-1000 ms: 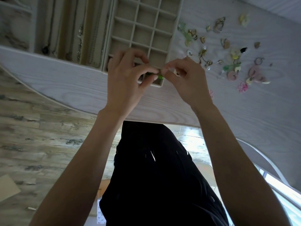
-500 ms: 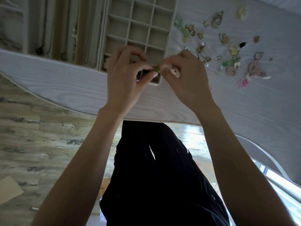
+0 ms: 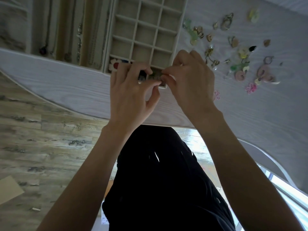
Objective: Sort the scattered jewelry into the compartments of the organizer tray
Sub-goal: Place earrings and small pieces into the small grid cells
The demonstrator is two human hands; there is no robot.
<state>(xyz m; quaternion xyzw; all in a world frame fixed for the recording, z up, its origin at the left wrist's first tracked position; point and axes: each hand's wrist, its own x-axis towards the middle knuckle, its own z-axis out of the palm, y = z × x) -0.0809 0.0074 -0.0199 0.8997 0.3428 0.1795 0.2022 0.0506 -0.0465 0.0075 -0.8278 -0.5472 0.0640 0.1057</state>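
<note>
Taking the organizer tray (image 3: 146,30) as the landmark: to its left lies a second tray with long slots (image 3: 70,30) in which necklaces and chains lie lengthwise. In the organizer tray's near-left compartment sits a white flower piece with a red centre (image 3: 114,65); the grid compartments farther back look bare. Over the tray's near edge the left hand (image 3: 131,95) is held with its fingers curled and thumb meeting the fingertips, as though pinching something small, though what it holds is hidden between the fingers. Just right of it, above the tray's near-right corner compartment, the right hand (image 3: 190,80) has fingers bent inward, its fingertips almost touching the left's; whether it grips anything cannot be told. A dull greenish bit (image 3: 154,75) shows between the two hands, at or in that corner compartment. To the tray's right, the scattered jewelry (image 3: 233,47) lies spread on the pale wood-grain table (image 3: 250,114), including a pink flower piece (image 3: 250,88) toward the table's near side.
</note>
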